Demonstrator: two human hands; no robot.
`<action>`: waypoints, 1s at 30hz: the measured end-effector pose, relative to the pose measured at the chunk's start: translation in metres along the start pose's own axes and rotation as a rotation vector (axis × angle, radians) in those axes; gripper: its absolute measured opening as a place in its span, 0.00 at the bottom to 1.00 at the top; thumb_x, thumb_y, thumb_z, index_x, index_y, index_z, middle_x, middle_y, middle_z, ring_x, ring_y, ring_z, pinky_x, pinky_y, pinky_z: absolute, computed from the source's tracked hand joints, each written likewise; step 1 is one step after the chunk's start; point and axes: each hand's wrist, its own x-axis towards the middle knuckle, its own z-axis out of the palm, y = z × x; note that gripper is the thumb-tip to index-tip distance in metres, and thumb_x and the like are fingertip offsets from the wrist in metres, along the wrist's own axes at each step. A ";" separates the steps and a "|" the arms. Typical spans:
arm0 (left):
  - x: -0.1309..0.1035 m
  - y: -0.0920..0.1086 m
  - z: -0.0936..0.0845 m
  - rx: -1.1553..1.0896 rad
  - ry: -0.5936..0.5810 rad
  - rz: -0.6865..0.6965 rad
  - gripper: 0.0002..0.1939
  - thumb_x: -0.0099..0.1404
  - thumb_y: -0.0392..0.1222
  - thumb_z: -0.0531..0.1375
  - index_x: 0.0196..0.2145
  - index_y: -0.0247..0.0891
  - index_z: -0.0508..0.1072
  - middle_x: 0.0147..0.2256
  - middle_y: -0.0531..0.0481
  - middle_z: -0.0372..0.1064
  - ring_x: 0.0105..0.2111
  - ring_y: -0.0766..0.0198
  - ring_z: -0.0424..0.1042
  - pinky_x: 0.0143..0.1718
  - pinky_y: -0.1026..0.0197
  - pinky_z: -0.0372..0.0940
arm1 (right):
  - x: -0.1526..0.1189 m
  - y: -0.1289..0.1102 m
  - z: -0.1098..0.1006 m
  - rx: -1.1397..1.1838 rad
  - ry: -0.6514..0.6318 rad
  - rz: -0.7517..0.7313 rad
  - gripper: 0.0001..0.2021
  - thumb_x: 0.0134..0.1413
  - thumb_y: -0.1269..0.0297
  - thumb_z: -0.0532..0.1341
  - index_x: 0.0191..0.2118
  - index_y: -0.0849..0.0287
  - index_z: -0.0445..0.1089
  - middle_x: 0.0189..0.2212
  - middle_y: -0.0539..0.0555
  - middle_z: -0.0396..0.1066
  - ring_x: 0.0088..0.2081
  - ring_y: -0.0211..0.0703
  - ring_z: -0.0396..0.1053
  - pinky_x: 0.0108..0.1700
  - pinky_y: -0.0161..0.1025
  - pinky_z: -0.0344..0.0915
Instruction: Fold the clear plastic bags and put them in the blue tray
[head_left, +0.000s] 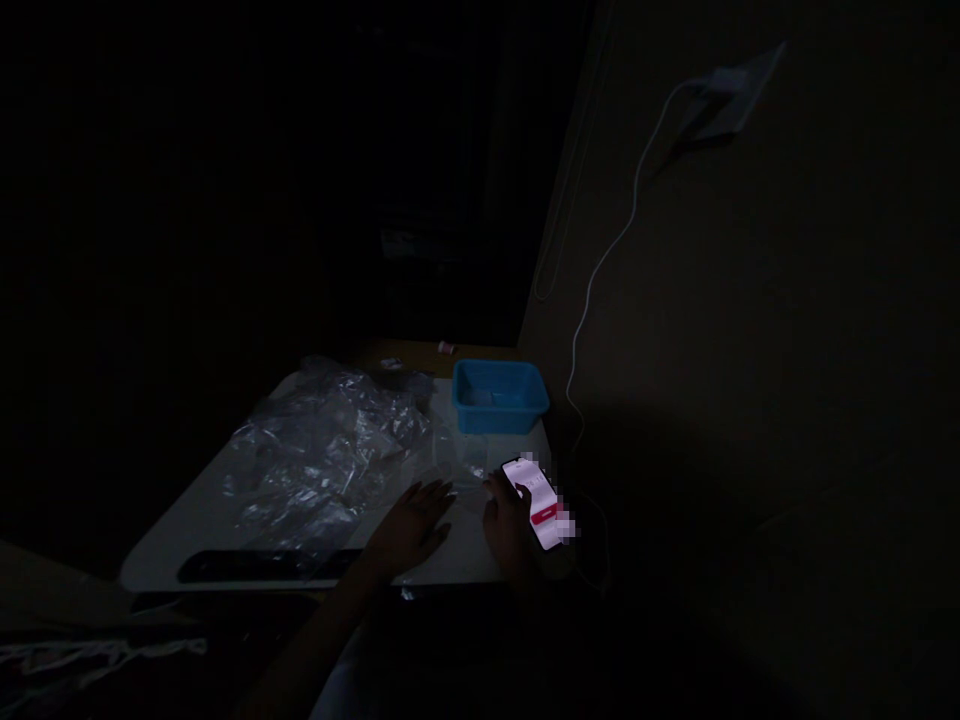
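Observation:
My left hand [411, 528] rests on the white table [450, 560], palm down, fingers stretched out beside the crumpled clear plastic bags [330, 450]. My right hand [508, 515] is a short way to its right, with fingers apart. One of its fingertips overlaps the lit screen of a phone [541, 505] at the table's right side; whether it touches the glass is unclear. The screen is pale with a red button. Thin clear plastic [469, 465] lies just ahead of both hands. The room is very dark, so finger detail is faint.
A blue plastic basket [501, 415] stands at the table's back right corner. Behind it lies a small pinkish object [446, 348] on a brown surface. A white cable [590, 285] hangs from a wall socket [739, 95] along the right wall. A dark slot [262, 566] runs along the front edge.

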 end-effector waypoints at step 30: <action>-0.001 0.000 -0.003 0.030 -0.029 0.019 0.23 0.60 0.44 0.50 0.54 0.43 0.58 0.57 0.45 0.51 0.56 0.55 0.51 0.54 0.46 0.49 | 0.001 -0.002 -0.003 0.057 0.002 -0.014 0.19 0.41 0.79 0.48 0.38 0.59 0.66 0.35 0.53 0.72 0.42 0.42 0.66 0.50 0.45 0.49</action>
